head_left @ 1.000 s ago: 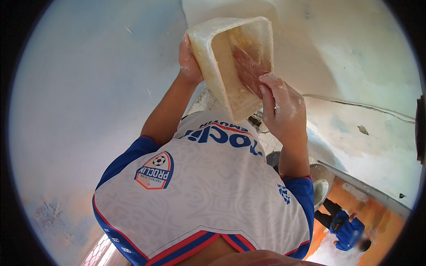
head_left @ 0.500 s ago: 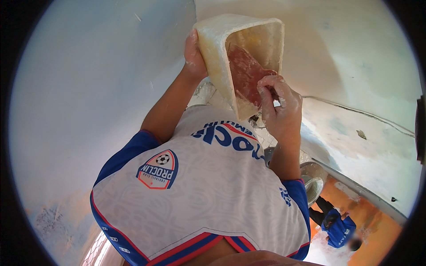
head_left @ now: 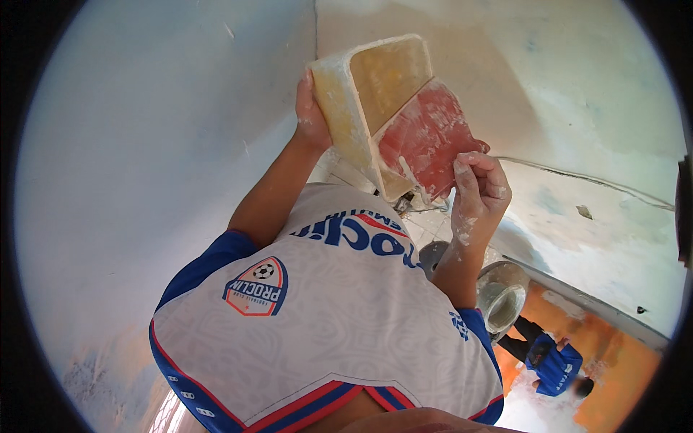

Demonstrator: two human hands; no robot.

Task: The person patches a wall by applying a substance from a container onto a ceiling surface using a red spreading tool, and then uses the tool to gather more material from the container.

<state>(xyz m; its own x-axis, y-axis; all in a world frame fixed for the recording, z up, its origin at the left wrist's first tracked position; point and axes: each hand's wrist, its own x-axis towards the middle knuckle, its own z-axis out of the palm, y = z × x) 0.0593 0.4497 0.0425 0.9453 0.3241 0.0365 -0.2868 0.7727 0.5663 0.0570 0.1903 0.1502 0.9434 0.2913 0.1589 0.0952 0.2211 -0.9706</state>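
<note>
My left hand (head_left: 312, 119) grips the outer side of a whitish rectangular plastic tub (head_left: 368, 101), held up and tilted so its yellowish inside faces me. My right hand (head_left: 478, 191), dusted with white paste, holds a wide red plastering blade (head_left: 427, 144) smeared with white paste. The blade rests against the tub's lower rim, partly inside its opening. Both forearms rise from my white and blue shirt (head_left: 325, 317).
A pale bluish wall (head_left: 144, 144) fills the left and a whitish patched wall (head_left: 577, 94) the right, meeting at a corner behind the tub. Below at right stand a bucket (head_left: 502, 296) and a blue object (head_left: 554, 368) on an orange floor.
The right hand has drawn the red blade out of the tub toward its rim, so the blade now shows fully. The tub has tilted and shifted slightly right.
</note>
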